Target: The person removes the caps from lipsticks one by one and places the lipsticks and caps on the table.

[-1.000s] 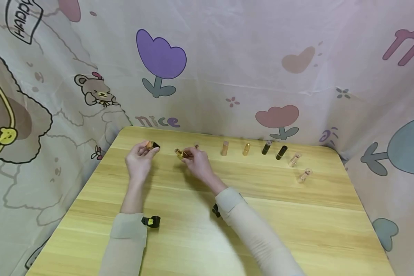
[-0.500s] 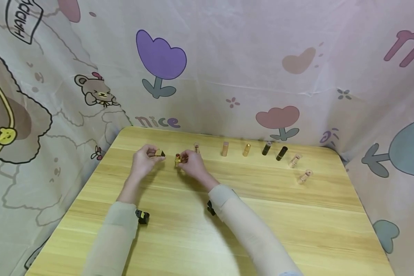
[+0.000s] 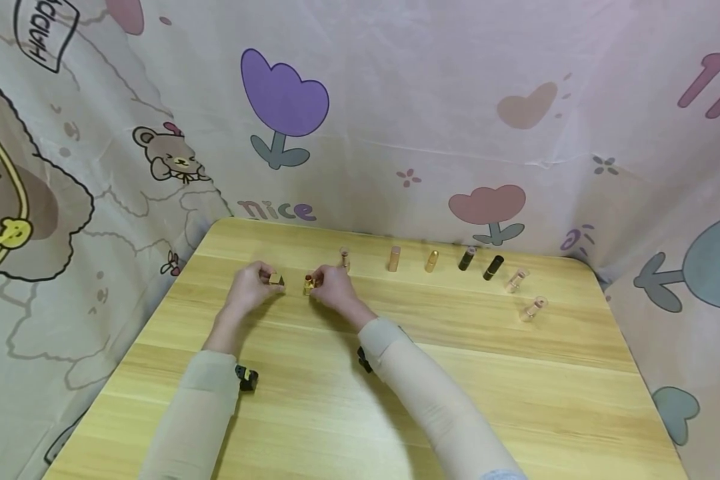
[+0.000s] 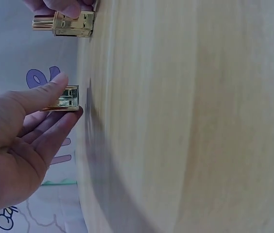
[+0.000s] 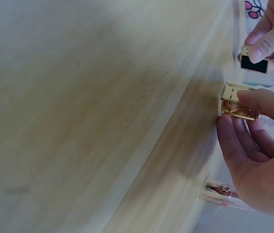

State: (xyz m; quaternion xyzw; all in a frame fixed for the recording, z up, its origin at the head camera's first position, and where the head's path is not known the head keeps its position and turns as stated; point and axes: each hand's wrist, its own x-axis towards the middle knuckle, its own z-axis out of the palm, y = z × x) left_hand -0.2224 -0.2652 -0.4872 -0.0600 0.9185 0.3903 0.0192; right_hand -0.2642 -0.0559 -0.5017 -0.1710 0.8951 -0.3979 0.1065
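My left hand pinches a gold lipstick cap with a black face between thumb and fingers, just over the table. To its right, my right hand grips a square gold lipstick tube by its sides. The tube stands upright with its narrower round part on top, low at the wooden tabletop; whether its base touches the wood I cannot tell. Cap and tube are apart, a small gap between them. Behind my right hand a clear-and-pink lipstick stands on the table.
Along the back of the table stand a rose-gold lipstick, a gold bullet-shaped one, two black ones and two clear-pink ones. A printed curtain hangs behind and at the sides.
The left hand has come right and toward the front with the cap. The right hand has brought the tube from tilted to upright, lower and nearer the front.
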